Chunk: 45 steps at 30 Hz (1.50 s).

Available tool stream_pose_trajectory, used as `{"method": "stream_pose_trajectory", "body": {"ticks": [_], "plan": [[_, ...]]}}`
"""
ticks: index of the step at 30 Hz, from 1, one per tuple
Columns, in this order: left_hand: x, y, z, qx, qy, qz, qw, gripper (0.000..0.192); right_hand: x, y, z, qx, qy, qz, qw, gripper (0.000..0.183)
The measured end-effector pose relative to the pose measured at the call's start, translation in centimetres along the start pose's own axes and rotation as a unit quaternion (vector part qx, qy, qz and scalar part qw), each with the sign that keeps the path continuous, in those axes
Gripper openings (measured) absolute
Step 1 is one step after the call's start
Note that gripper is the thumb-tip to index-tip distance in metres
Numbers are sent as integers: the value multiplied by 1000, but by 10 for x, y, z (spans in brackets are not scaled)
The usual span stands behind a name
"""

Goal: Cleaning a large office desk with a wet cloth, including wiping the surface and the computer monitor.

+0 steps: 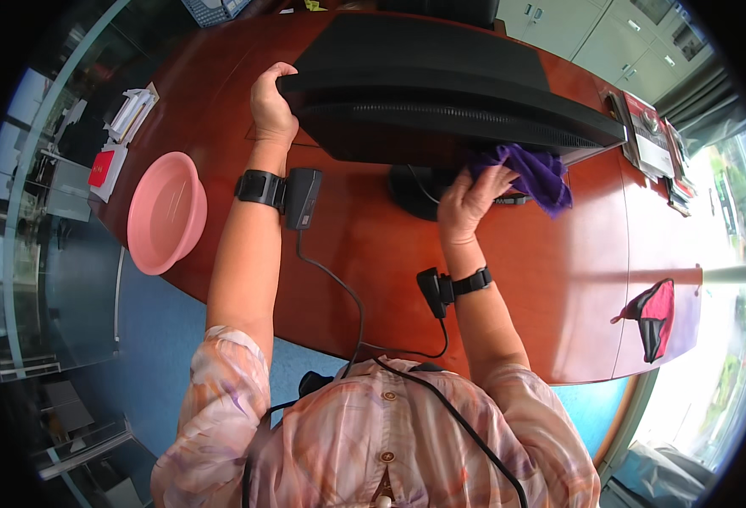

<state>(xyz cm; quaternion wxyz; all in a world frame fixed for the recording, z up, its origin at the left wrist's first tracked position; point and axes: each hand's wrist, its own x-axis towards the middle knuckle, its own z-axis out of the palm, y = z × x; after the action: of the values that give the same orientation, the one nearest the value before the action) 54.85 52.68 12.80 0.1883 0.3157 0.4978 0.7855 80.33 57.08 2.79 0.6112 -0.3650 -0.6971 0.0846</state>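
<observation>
A black computer monitor (436, 108) stands on a round black base (411, 190) on a glossy reddish-brown wooden desk (360, 254), its vented back facing me. My left hand (274, 105) grips the monitor's left edge, fingertips out of sight around it. At the monitor's lower back, right of the base, my right hand (474, 197) holds a purple cloth (535, 174) bunched against the casing; part of the cloth hangs down to the right. Some fingers of the right hand are hidden by the cloth. A cable hangs beside the monitor's stand.
A pink plastic basin (166, 213) sits at the desk's left edge, near stacked papers (133, 114) and a red packet (101, 168). Magazines (649, 136) lie at the right. A red-and-black fabric item (655, 320) lies at the right front. Cables run from both wrist devices toward my body.
</observation>
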Motion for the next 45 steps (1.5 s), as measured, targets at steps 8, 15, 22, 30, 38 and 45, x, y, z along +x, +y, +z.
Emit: {"method": "stream_pose_trajectory", "body": {"ticks": [8, 15, 22, 30, 38, 45], "plan": [[1, -2, -1, -2, -16, 14, 1000, 27, -21, -12, 20, 108, -77, -66, 989, 35], [4, -11, -7, 25, -18, 42, 999, 27, -24, -42, 23, -70, -140, -26, 987, 60], [8, -15, -8, 70, -37, 69, 994, 29, -20, 25, 22, 294, -30, 56, 954, 35], [3, -15, -6, 110, -21, 61, 992, 34, -23, -56, 48, 87, -102, -35, 990, 57], [-3, -8, -6, 93, -31, 60, 993, 27, -61, -59, 92, 34, -335, -247, 909, 32], [-4, -3, -7, -12, -49, -9, 999, 26, -69, 32, 44, -122, -367, -239, 891, 42]]}}
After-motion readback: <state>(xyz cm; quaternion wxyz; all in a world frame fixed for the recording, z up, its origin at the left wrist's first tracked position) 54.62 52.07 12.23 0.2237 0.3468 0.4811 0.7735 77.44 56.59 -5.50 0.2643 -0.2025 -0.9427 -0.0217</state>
